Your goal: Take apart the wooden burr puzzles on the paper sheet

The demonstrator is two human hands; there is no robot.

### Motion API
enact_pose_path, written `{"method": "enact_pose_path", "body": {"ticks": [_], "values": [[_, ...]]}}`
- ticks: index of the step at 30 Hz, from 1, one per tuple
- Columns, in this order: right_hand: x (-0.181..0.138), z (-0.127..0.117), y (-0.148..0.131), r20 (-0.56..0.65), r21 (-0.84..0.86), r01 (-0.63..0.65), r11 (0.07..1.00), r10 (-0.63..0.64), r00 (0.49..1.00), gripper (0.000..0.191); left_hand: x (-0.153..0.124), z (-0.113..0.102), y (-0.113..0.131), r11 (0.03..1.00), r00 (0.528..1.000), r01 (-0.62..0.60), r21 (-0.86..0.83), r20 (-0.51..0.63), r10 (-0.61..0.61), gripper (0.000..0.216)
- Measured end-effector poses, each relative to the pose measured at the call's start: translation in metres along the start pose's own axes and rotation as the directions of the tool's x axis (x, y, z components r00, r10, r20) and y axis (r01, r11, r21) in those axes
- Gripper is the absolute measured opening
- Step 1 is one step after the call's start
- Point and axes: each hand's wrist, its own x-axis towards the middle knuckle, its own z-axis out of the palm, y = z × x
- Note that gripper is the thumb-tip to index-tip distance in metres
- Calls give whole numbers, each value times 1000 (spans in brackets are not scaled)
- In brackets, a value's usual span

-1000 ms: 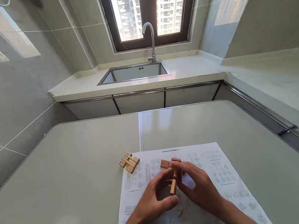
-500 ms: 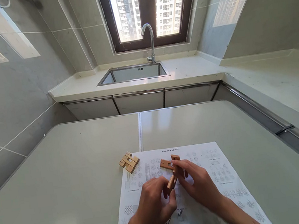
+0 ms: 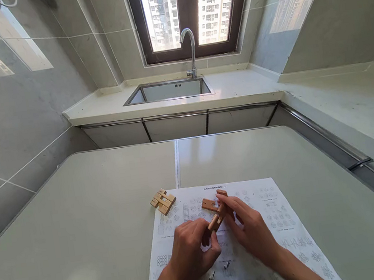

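Over a printed sheet (image 3: 280, 205), my left hand (image 3: 195, 247) pinches the near end of a reddish-brown wooden block (image 3: 214, 223) between thumb and fingers. My right hand (image 3: 251, 226) grips a second wooden block (image 3: 222, 209), which meets the first at its far end. Whether the two interlock I cannot tell. A notched wooden piece (image 3: 209, 204) lies just left of my right fingertips. Beyond those fingertips shows the end of another wooden piece (image 3: 221, 192). Paler wooden blocks (image 3: 163, 202), several fitted together with gaps, rest at the sheet's upper left corner.
The sheet carries rows of small line drawings and lies on a pale table (image 3: 80, 220) with a centre seam (image 3: 176, 164). Two small dark-and-white marks or bits (image 3: 211, 277) show near my wrists. Behind the table are a counter with a sink (image 3: 169, 91) and a faucet (image 3: 191, 51).
My right fingers have shifted toward the far end of the wooden pieces. The block in my left hand has tilted slightly and sits closer against the other one. The view has moved a little.
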Motion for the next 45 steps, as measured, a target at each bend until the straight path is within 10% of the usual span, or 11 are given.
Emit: {"method": "enact_pose_path", "body": {"ticks": [29,37,45], "values": [[3,-1,-6,10,-143,156,977,-157,988,58,-1,5,2,981,983,139,-138,138,-120,38],[9,-20,8,-237,-111,-274,955,242,941,30,-7,7,7,996,988,63,-71,145,-52,35],[10,-16,14,-80,-24,-307,951,305,949,35,-1,6,-1,990,982,127,-57,150,-117,30]]}}
